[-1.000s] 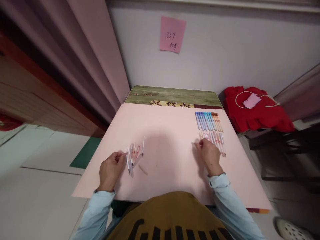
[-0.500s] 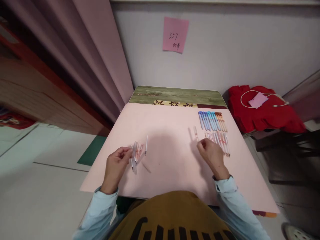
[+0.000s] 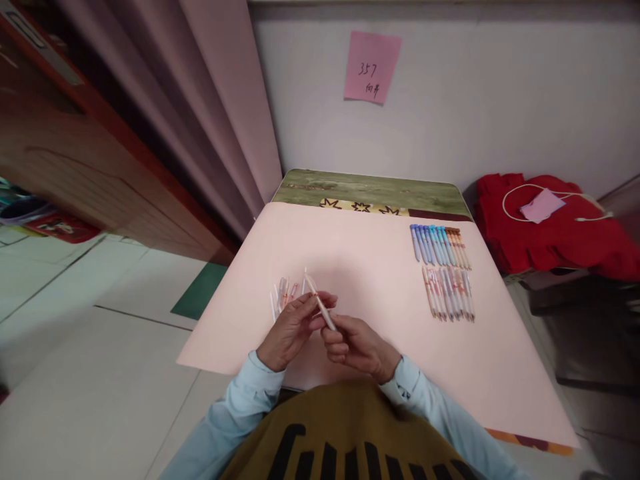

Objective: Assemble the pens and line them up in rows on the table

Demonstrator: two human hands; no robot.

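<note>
A pale, slim pen point(image 3: 325, 312) slants between my two hands over the near middle of the pink sheet. My left hand point(image 3: 293, 328) pinches it around the middle, with the fingers closed. Its lower end is gripped by my right hand point(image 3: 359, 345), whose fingers are curled. A thin whitish tip points up and away from me; the fingers cover part of the barrel. Just beyond my left hand lies a small group of clear and orange-pink pen parts point(image 3: 284, 292) with thin white refills point(image 3: 273, 303), partly hidden by that hand.
On the right of the pink sheet point(image 3: 380, 267) lie a row of blue and brown pens point(image 3: 435, 244) and a nearer row of clear, pinkish pens point(image 3: 449, 293). A red cloth point(image 3: 555, 233) with a white cable is beyond the table's right edge. A wooden door point(image 3: 125, 153) stands left.
My right hand has moved left from beside the pen row, and my left hand has moved right from the loose parts. Both now meet on one pen. The view has shifted slightly left.
</note>
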